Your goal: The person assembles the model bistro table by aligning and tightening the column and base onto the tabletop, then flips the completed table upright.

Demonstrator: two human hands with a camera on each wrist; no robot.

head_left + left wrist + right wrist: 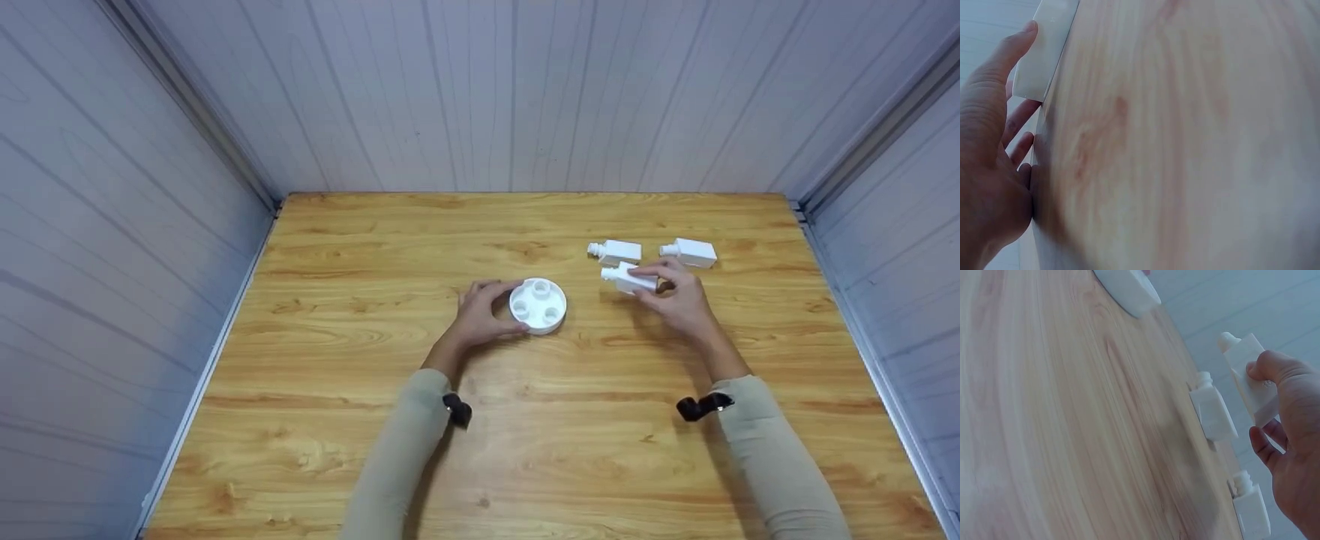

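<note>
A white round disc point(538, 305) with three sockets in its top lies at the middle of the wooden table point(375, 360). My left hand point(480, 315) grips its left rim; the left wrist view shows the thumb along the disc's side point(1044, 56). My right hand point(675, 296) pinches a small white square bottle point(626, 277), held just above the table with its neck pointing left; the right wrist view shows that held bottle point(1249, 377) under my thumb. Two more white bottles point(615, 251) point(690, 253) lie on their sides behind it.
Grey panelled walls point(510, 90) close in the table at the back and on both sides. The right wrist view shows the two lying bottles point(1213, 413) point(1252, 509) and the disc's edge point(1129, 292).
</note>
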